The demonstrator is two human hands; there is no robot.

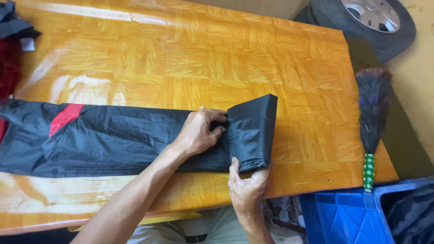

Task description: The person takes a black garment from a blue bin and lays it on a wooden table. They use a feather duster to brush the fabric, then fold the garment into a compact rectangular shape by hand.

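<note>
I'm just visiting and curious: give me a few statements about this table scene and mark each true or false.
1. The dark garment has a red patch. True.
2. The left hand rests flat on the garment beside the folded end. True.
3. The right hand is holding the feather duster. False: it pinches the near edge of the garment's fold.
4. The wooden table is painted white. False: it is orange-brown parquet.

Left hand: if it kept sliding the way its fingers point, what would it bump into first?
The left hand points right, so it would probably meet the rolled end of the black garment first; its fingertips already touch it.
</note>
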